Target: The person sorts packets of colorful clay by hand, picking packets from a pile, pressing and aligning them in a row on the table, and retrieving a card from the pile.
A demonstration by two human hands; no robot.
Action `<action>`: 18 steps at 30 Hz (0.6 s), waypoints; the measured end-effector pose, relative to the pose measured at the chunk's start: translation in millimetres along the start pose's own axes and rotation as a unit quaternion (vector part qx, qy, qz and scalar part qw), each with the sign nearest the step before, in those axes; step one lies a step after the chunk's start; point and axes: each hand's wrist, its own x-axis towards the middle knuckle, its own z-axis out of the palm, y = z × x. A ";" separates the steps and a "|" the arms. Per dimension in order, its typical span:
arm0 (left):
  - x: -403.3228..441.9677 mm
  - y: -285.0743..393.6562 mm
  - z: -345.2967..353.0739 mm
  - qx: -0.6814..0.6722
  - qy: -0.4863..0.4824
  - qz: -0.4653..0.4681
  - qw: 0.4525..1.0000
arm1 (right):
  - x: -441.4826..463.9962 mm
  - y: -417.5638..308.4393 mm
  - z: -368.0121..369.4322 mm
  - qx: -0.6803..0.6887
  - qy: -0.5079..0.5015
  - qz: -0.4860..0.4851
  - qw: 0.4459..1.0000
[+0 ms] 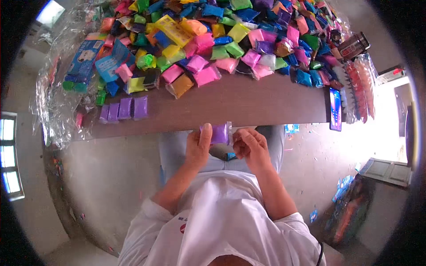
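My left hand (200, 144) holds a purple packet (219, 134) in clear wrapping, thumb on top, just off the table's front edge and above my lap. Close by on the right, my right hand (250, 142) has its fingers curled together beside the packet's clear end; whether they pinch the wrapping is too small to tell. On the table (248, 102), several purple packets (125, 108) lie in a row at the front left. Behind them spreads a large heap of colourful wrapped packets (206, 76).
A phone (335, 109) lies at the table's right front edge, beside long bagged strips (364, 88). A dark jar (353, 46) lies at the back right. Clear plastic wrapping (55, 95) and a blue box (84, 61) are at the left. Scraps lie on the floor.
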 end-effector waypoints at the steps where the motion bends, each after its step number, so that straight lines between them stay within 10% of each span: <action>1: 0.5 2.0 2.1 0.005 0.016 0.020 1.000 | -0.5 -0.5 0.1 -0.046 -0.013 -0.004 0.999; 6: 1.7 7.2 11.9 -0.012 0.040 0.028 0.999 | 2.5 9.0 -6.2 -0.195 -0.031 -0.043 0.979; 18: 3.0 13.8 14.7 0.048 -0.023 0.049 0.997 | -2.4 -3.8 -3.3 -0.087 -0.013 -0.064 0.994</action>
